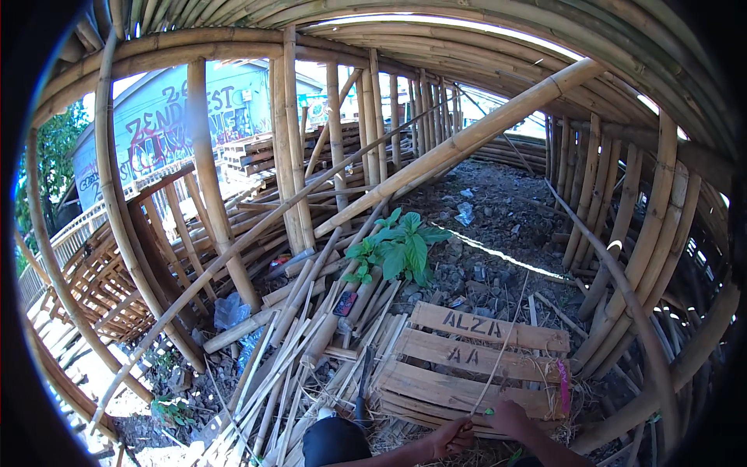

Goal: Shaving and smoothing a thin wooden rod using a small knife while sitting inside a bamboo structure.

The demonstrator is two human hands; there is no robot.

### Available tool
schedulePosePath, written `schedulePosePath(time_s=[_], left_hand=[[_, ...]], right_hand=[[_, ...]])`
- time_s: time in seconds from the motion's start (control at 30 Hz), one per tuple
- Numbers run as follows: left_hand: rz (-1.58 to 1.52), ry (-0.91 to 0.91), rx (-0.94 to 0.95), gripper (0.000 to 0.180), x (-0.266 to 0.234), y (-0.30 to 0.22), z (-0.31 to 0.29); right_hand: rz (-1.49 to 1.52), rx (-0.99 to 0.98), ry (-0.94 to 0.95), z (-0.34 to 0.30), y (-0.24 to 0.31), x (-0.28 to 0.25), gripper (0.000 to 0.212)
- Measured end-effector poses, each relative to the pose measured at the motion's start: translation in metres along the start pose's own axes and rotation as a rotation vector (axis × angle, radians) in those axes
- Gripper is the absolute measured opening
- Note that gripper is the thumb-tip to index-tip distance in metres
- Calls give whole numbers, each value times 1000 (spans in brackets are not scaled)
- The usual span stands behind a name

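My left hand [451, 438] is closed around the lower end of a long thin bamboo strip [500, 354], which slants up and away over a slatted wooden crate [467, 362]. Close beside it on the right, my right hand [510, 421] has its fingers curled. A small bright green bit [489, 411] shows at those fingertips; what the hand grips is too small to make out. To the left of the crate, a large knife [360, 409] with a dark handle and dark blade stands next to my dark-clad knee [334, 444].
Split bamboo strips [284, 389] and cut poles lie piled at left, with a small red-and-black object [345, 303] on them. Beyond the crate grows a leafy green plant [405, 249]. A thick bamboo pole [467, 144] crosses diagonally overhead. Upright poles [654, 226] line both sides.
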State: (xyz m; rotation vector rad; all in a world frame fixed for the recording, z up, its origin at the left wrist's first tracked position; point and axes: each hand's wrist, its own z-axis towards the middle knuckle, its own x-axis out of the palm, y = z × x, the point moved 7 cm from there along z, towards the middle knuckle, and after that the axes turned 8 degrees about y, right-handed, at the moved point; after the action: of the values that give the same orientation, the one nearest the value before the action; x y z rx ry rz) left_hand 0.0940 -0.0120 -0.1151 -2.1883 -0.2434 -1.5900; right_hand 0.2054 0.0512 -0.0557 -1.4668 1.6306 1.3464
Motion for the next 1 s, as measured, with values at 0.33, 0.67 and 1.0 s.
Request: schedulePosePath(time_s=[0.33,0.67,1.0], left_hand=[[13,-150,247,30,-14,15,12],[81,-92,24,37,-16,7,10],[120,-113,71,31,27,6,-17]], right_hand=[[13,67,37,10,-18,12,31],[2,144,7,17,-21,27,35],[49,215,59,15,-17,25,33]])
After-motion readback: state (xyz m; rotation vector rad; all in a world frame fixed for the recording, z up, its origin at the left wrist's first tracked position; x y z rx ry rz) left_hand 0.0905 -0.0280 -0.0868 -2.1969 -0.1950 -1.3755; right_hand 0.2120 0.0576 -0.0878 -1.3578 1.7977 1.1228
